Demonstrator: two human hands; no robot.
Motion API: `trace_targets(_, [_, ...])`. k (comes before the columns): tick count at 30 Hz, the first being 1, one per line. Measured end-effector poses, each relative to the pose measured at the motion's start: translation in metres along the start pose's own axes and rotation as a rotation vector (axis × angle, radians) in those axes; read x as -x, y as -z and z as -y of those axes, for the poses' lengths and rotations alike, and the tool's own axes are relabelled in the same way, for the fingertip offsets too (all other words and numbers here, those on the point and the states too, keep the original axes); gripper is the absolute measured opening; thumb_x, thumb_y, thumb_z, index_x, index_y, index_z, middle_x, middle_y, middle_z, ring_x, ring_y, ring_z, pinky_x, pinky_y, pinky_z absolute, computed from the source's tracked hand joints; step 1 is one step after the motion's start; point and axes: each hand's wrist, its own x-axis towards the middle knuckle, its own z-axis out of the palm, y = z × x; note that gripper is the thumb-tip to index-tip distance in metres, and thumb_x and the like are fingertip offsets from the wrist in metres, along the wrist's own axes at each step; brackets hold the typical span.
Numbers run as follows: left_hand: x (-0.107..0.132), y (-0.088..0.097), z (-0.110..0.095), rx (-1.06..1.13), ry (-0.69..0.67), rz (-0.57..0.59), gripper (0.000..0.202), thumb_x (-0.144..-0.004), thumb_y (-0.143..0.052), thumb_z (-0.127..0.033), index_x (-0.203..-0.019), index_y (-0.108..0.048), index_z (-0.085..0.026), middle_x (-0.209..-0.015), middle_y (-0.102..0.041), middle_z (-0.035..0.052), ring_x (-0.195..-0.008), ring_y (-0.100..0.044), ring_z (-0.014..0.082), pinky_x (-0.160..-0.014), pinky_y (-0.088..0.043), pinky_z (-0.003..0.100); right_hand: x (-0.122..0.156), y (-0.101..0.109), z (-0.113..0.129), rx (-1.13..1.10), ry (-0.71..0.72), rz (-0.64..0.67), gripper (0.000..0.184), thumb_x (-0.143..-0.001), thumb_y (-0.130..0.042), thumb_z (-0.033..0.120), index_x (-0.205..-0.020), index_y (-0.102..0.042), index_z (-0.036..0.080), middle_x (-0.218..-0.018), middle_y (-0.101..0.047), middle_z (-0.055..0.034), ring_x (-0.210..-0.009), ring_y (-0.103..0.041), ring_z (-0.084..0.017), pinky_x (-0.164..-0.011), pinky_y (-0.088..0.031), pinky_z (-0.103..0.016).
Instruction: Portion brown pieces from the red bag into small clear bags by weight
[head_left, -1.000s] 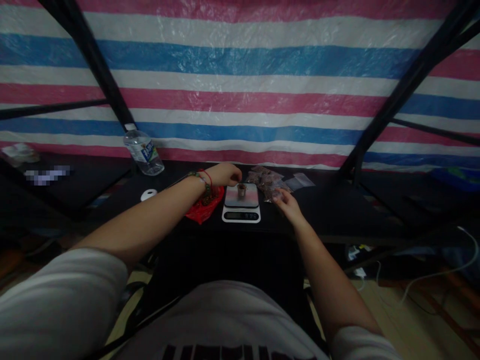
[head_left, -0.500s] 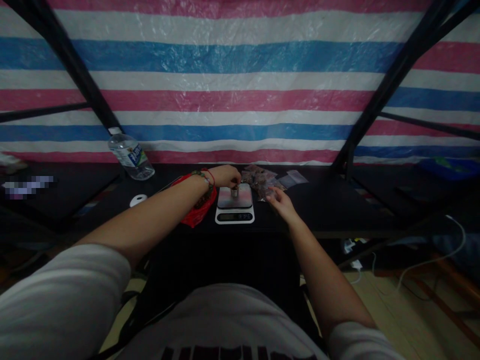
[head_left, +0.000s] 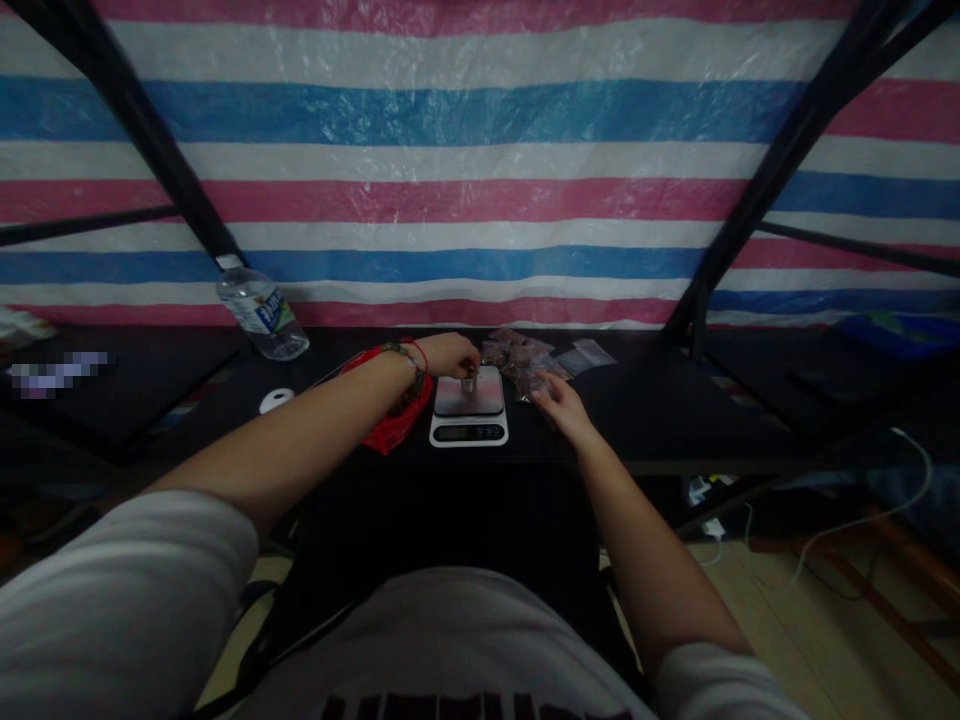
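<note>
My left hand (head_left: pixel 454 353) is over the scale (head_left: pixel 469 425), fingertips pinched narrow at the rim of the small cup (head_left: pixel 469 383) standing on its plate. I judge this is the weighing step, though I can't tell what the pinch holds. My right hand (head_left: pixel 559 405) lies half-curled against the little bags (head_left: pixel 525 362) just right of the scale, whether gripping one I can't tell; the next move wants a light touch so the cup stays upright.
</note>
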Motion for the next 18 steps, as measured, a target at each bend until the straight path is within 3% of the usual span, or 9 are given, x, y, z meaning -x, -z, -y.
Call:
trace_targets(7, [0.0039,0.0031,-0.0002,0.022,0.002,0.002,0.028,-0.074,-0.061,-0.018,-0.099,-0.073,-0.022,-0.094,-0.073,0.0023,-0.082,-0.063,0.0142,-0.075,-0.041,0.020,0.0000,0.0005,-0.0005,0.000,-0.007,0.015,0.057,-0.075,-0.062,0.052,-0.121,-0.060,0.019,-0.100,-0.068,-0.0073,-0.088,-0.062,-0.025,-0.084,-0.048,-0.039])
trace_targets(18, [0.0053,0.0024,-0.0020,0.045,0.008,-0.051,0.028,-0.072,-0.059,-0.014,-0.095,-0.073,-0.021,-0.090,-0.073,0.0020,-0.080,-0.063,0.0139,-0.072,-0.041,0.021,-0.0008,0.0000,-0.0021,-0.011,-0.027,0.012,0.057,-0.074,-0.063,0.054,-0.120,-0.060,0.020,-0.105,-0.067,-0.0074,-0.100,-0.060,-0.028,-0.090,-0.047,-0.042])
